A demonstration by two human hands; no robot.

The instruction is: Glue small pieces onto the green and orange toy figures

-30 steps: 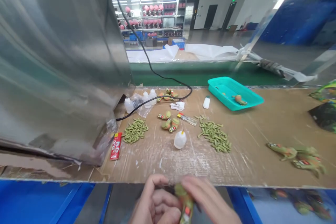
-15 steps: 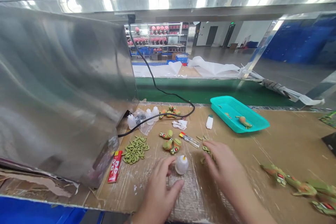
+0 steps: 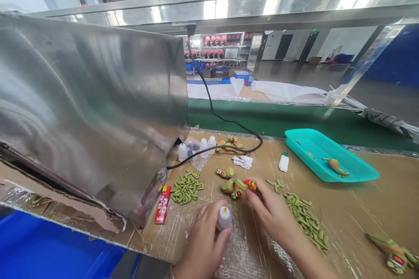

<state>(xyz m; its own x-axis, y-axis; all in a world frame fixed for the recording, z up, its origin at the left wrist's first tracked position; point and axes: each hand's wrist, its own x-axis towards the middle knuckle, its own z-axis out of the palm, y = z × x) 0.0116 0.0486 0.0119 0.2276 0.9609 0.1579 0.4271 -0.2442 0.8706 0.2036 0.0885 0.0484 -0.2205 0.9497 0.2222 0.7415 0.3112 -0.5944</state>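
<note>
My left hand is closed around a small white squeeze bottle with a yellow tip, held upright near the table. In my right hand, thumb and fingers pinch a slim item with a red and yellow end; its clear body is hidden by the fingers. Just left of that end sit small green and orange toy figures. Under and beside my right forearm lies a pile of thin green pieces. Another pile of green pieces is left of the bottle.
A red packet lies by the big metal box. Several white bottles, a black cable and a crumpled tissue are farther back. A turquoise tray holds a figure. More figures lie right.
My left hand has closed on the squeeze bottle. My right hand has moved left and picked up the clear item with the red and yellow end. The camera view has turned left.
</note>
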